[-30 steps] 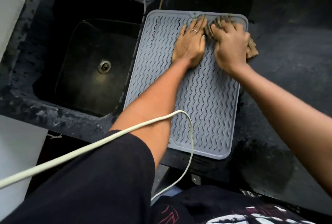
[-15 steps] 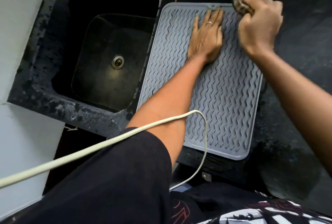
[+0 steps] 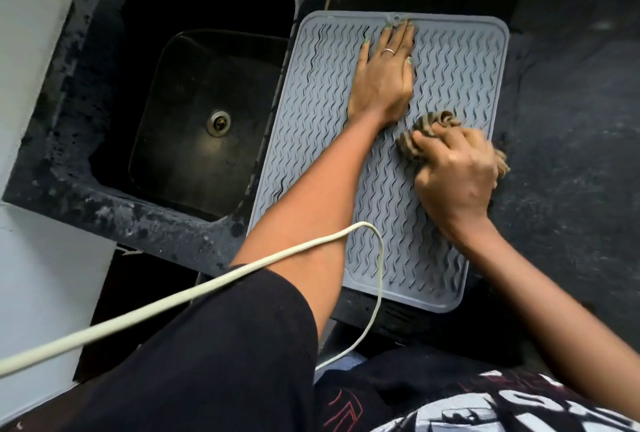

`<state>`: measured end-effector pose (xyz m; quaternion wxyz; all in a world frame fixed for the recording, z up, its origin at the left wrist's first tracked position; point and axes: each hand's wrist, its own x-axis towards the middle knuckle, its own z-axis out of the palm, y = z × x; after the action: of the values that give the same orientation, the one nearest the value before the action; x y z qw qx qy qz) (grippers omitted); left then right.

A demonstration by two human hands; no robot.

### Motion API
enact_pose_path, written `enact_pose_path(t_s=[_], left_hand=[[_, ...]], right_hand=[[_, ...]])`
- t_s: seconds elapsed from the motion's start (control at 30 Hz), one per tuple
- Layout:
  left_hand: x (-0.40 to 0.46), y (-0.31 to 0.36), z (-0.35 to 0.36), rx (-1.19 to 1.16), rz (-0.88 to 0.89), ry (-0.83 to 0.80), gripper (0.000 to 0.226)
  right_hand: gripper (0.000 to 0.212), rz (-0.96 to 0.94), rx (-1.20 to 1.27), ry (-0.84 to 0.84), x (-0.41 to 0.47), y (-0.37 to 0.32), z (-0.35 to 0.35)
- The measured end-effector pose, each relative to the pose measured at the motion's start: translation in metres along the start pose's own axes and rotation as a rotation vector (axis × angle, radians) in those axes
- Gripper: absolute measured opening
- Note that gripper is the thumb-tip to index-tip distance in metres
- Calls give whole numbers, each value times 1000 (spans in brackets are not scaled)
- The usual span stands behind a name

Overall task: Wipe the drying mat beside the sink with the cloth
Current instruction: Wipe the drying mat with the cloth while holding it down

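Note:
A grey drying mat (image 3: 450, 61) with wavy ridges lies on the dark counter, right of the sink. My left hand (image 3: 382, 80) rests flat on the mat's upper middle, fingers straight and reaching its far edge, a ring on one finger. My right hand (image 3: 457, 172) grips a bunched brown striped cloth (image 3: 424, 133) and presses it on the mat's right half, about midway down. Part of the cloth sticks out beyond my knuckles on the right.
A dark sink (image 3: 207, 120) with a metal drain (image 3: 219, 123) sits left of the mat. The black counter (image 3: 571, 154) stretches to the right. A white cable (image 3: 194, 293) crosses my left arm and loops over the mat's near edge.
My right hand has brought the cloth from the mat's far right corner down to its middle right. My left hand has stayed flat on the mat.

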<state>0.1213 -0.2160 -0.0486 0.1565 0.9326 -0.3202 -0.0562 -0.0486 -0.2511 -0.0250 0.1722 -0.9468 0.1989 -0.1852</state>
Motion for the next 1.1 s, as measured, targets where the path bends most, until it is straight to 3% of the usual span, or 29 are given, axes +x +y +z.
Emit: enact_pose_path(t_s=[0.1, 0.2, 0.3, 0.47, 0.67, 0.9, 1.1], left_hand=[[0, -1, 0, -8, -9, 6, 52], [0, 0, -1, 1, -9, -6, 52], [1, -1, -2, -6, -12, -8, 52], [0, 0, -2, -27, -6, -2, 52], [2, -3, 1, -53, 12, 21, 52], [5, -7, 10, -82, -4, 50, 55], [4, -5, 12, -74, 2, 50, 56]], right_hand=[[35, 160, 176, -42, 17, -1, -12], [45, 344, 360, 56, 53, 6, -20], [51, 325, 245, 74, 94, 17, -12], [54, 286, -56, -143, 131, 32, 21], [53, 267, -127, 13, 106, 25, 29], [33, 289, -147, 173, -6, -20, 20], [34, 489, -69, 92, 16, -31, -12]])
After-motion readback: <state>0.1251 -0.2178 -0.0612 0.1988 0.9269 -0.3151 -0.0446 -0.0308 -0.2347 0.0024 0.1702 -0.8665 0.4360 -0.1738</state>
